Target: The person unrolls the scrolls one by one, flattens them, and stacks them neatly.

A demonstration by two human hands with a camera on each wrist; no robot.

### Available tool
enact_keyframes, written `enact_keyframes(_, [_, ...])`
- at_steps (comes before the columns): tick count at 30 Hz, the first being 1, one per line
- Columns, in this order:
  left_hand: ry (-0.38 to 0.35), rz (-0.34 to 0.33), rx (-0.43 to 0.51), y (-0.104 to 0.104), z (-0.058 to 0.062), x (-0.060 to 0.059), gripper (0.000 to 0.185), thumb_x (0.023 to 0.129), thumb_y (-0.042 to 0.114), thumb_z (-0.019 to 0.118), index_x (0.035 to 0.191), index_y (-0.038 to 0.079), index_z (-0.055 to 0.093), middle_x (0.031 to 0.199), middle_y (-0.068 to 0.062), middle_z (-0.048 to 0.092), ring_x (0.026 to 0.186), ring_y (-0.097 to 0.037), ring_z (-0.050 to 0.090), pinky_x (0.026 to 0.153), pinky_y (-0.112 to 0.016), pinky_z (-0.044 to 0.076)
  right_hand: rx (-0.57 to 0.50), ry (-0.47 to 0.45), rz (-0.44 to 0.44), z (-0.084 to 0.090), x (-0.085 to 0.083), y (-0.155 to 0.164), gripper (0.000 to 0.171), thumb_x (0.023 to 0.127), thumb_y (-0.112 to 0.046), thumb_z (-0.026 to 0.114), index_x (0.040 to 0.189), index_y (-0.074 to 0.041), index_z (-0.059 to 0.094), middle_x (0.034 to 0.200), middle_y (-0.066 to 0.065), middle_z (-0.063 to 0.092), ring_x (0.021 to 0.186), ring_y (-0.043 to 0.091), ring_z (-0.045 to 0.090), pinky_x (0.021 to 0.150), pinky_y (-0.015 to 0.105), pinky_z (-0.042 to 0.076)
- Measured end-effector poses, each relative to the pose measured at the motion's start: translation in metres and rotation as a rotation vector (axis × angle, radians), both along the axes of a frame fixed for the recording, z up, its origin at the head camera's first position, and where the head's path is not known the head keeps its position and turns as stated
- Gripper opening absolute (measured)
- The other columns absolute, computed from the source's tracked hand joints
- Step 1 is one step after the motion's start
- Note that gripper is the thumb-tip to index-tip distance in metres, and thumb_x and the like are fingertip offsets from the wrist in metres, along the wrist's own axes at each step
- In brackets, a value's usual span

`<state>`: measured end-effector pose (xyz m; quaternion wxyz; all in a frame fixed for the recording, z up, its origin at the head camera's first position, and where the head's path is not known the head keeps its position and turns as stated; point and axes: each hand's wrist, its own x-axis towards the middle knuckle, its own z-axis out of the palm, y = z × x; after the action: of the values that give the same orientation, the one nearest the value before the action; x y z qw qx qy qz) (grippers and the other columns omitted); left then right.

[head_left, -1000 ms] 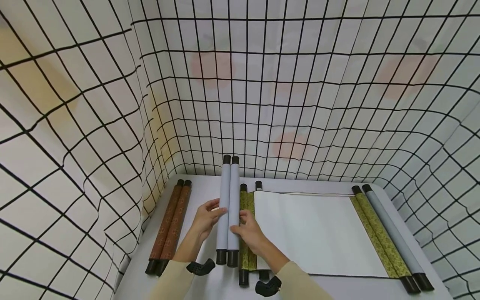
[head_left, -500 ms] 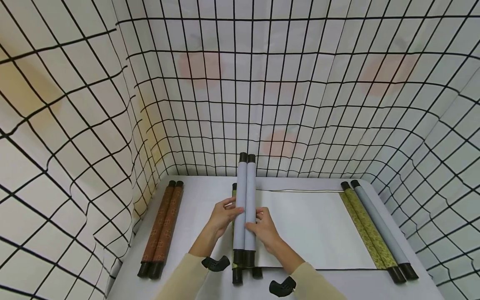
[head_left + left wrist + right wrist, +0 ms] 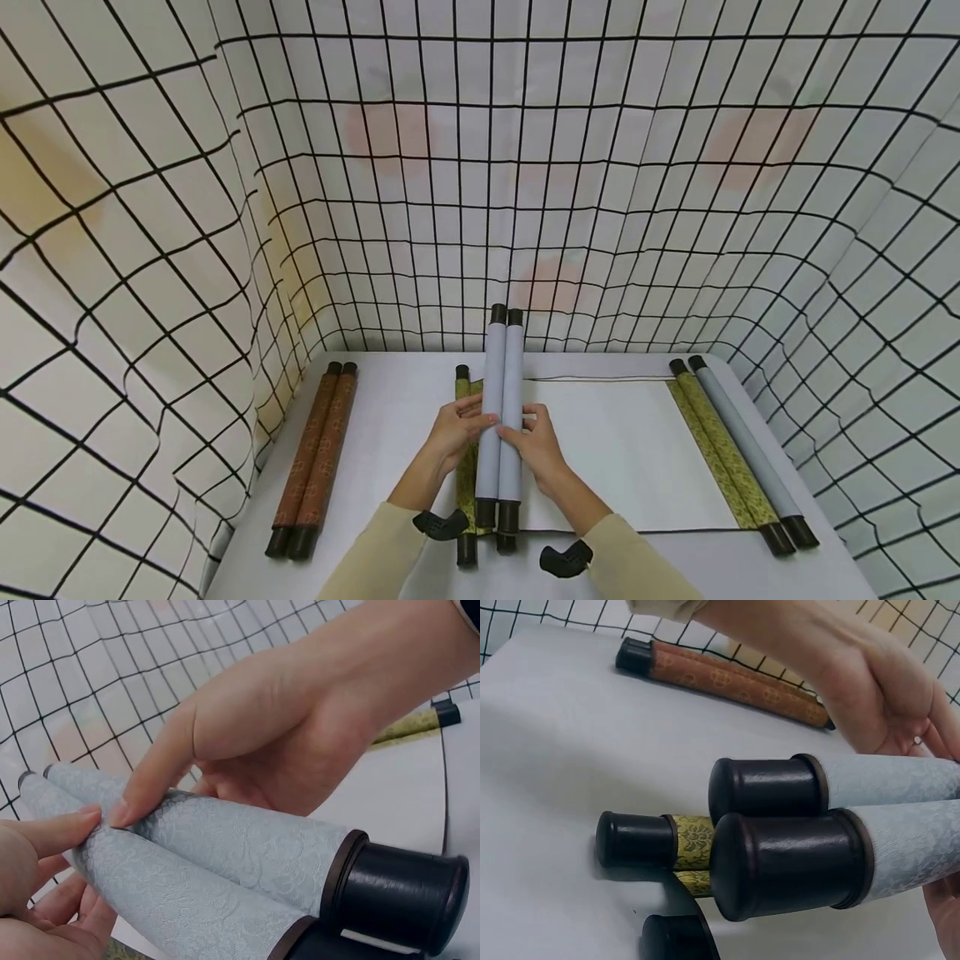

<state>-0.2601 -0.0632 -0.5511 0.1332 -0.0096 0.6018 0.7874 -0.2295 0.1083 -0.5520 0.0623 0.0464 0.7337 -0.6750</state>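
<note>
Both hands hold a light-blue brocade scroll point(image 3: 492, 367), rolled up from its two ends into a pair of side-by-side rolls with black end knobs. My left hand point(image 3: 452, 432) grips the left roll, thumb on top. On the right roll lies the thumb of my right hand point(image 3: 542, 443), its fingers at the side. In the left wrist view both thumb tips meet near the seam of the blue rolls point(image 3: 217, 847). Beneath the held scroll lies a partly unrolled scroll with yellow-green brocade point(image 3: 463, 475) and a white sheet point(image 3: 615, 450); the held rolls hide part of it.
At the table's left lies a rust-brown patterned scroll point(image 3: 322, 454), also a pair of rolls. The open scroll's far end has a yellow-green roll point(image 3: 727, 454) beside a grey-blue roll point(image 3: 750, 446). Black wire grid point(image 3: 517, 175) encloses the white table at the back and sides.
Both hands have carried the light-blue scroll to the right, from left of the yellow-green roll to over the open scroll's left end. The head view has turned slightly right.
</note>
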Motion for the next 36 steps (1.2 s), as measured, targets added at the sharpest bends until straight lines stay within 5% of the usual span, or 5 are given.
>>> enact_keyframes(13, [-0.013, 0.015, 0.033, -0.001, 0.001, -0.001, 0.063, 0.090, 0.000, 0.079, 0.147, -0.007, 0.051, 0.129, -0.024, 0.065, 0.106, -0.024, 0.068, 0.084, -0.033, 0.056, -0.036, -0.011, 0.027, 0.002, -0.006, 0.007, 0.060, 0.094, -0.014, 0.078, 0.139, 0.001, 0.041, 0.125, 0.026, 0.062, 0.097, 0.031, 0.066, 0.075, 0.038, 0.053])
enact_keyframes(24, [-0.022, -0.023, 0.092, -0.002, -0.005, 0.001, 0.068, 0.094, 0.001, 0.075, 0.152, -0.008, 0.040, 0.134, -0.026, 0.059, 0.108, -0.025, 0.067, 0.093, -0.036, 0.054, -0.006, -0.016, -0.064, -0.001, -0.005, 0.003, 0.061, 0.096, -0.011, 0.054, 0.149, 0.014, 0.036, 0.128, 0.028, 0.059, 0.105, 0.035, 0.061, 0.086, 0.045, 0.050])
enact_keyframes(31, [-0.019, -0.037, 0.077, 0.001, -0.004, 0.000, 0.067, 0.095, 0.001, 0.074, 0.152, -0.009, 0.040, 0.133, -0.027, 0.057, 0.108, -0.025, 0.066, 0.094, -0.036, 0.054, 0.051, 0.009, -0.103, -0.006, -0.004, 0.004, 0.059, 0.102, -0.033, 0.065, 0.142, 0.007, 0.045, 0.126, 0.021, 0.057, 0.106, 0.032, 0.058, 0.090, 0.046, 0.047])
enact_keyframes(36, [-0.023, -0.049, 0.089, 0.002, -0.003, -0.001, 0.068, 0.095, 0.000, 0.074, 0.152, -0.010, 0.038, 0.135, -0.029, 0.056, 0.111, -0.027, 0.065, 0.095, -0.036, 0.053, 0.119, 0.047, -0.110, -0.009, -0.004, 0.008, 0.060, 0.099, -0.034, 0.070, 0.138, 0.006, 0.048, 0.123, 0.020, 0.058, 0.103, 0.031, 0.059, 0.088, 0.048, 0.049])
